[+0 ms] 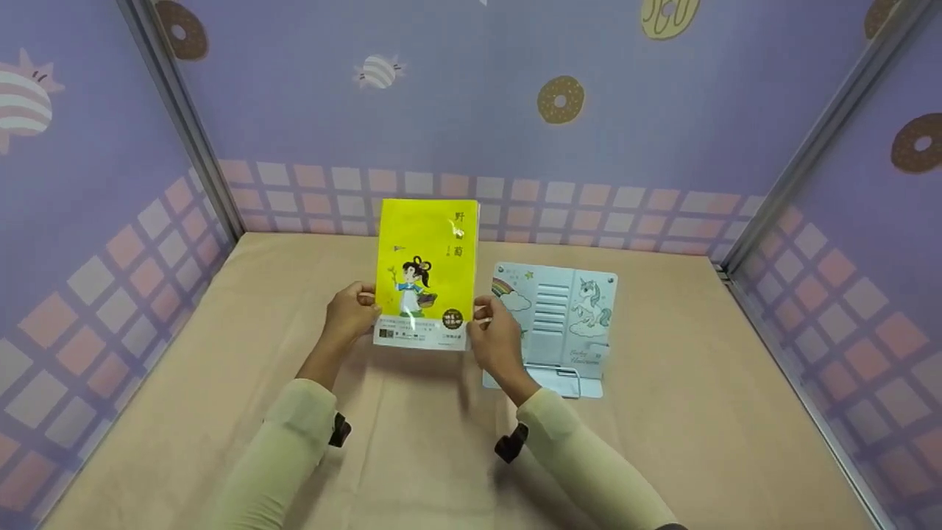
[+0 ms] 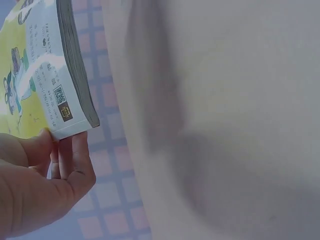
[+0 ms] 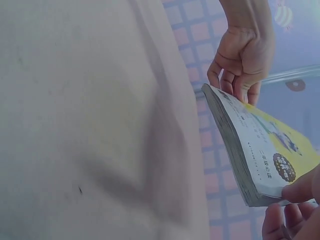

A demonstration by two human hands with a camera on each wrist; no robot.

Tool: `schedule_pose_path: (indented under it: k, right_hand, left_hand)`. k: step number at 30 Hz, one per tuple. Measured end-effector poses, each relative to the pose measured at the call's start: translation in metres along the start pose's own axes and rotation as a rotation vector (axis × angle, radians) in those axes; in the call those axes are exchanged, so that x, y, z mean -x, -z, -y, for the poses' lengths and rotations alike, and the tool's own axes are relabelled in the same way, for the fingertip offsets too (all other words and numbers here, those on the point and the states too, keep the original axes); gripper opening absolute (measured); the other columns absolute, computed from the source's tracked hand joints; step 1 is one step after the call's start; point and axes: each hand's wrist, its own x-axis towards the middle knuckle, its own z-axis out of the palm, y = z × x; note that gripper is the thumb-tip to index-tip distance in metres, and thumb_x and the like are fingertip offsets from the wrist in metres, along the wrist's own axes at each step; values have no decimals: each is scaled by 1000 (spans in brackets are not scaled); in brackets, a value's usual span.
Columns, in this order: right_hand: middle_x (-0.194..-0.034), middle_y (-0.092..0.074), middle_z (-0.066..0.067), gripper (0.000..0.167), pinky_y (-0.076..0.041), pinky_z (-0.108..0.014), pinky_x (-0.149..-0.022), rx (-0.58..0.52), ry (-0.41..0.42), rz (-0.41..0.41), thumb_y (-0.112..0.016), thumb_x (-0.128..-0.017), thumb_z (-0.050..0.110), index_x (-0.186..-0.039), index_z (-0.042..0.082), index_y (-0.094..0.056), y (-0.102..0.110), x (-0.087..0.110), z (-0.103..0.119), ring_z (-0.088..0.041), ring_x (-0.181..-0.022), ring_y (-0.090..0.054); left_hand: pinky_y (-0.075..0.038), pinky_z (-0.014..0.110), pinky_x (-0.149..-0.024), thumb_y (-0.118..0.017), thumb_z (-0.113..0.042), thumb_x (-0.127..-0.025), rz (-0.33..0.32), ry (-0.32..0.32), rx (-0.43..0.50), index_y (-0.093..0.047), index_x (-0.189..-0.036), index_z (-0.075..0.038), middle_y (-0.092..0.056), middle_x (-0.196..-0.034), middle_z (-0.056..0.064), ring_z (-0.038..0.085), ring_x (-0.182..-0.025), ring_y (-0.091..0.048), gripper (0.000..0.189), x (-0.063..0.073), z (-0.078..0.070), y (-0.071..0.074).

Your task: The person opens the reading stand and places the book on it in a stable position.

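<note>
A yellow paperback book (image 1: 423, 258) with a drawn child on its cover is held upright above the table, front facing me. My left hand (image 1: 352, 313) pinches its lower left edge, thumb on the cover and fingers behind, as the left wrist view shows at the book's corner (image 2: 75, 115). On the opposite edge my right hand (image 1: 497, 335) pinches the lower right side the same way. The right wrist view shows the page block (image 3: 227, 140) along the bottom. Just right of the book stands a pale blue metal book stand (image 1: 552, 309) with unicorn and rainbow prints, partly hidden by my right hand.
Beige cloth covers the table (image 1: 412, 449). Purple patterned walls (image 1: 471, 132) with a checkered lower band enclose it at the back and both sides. A wire holder (image 1: 552, 372) projects from the front of the book stand.
</note>
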Motion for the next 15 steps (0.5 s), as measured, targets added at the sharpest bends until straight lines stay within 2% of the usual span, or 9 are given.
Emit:
schedule_pose_path:
  k: [6,15]
  right_hand:
    - [-102,-67,-8,28,-57,-32,-74,-3,23,-58,-63,-94,7,-122,9,-64,26,-9,-4,-22,-91,-68]
    - [-107,-68,-9,28,-57,-33,-75,-1,9,-110,-63,-96,10,-124,9,-66,63,-17,-18,-25,-97,-68]
  left_hand:
    - [-61,40,-87,-57,-3,-99,3,-98,60,-59,-135,-6,-60,-122,17,31,-108,-65,36,9,-22,-13]
    - [-62,38,-81,-61,-2,-98,50,-170,98,-62,-134,-10,-62,-118,16,28,-103,-65,37,17,-47,-40]
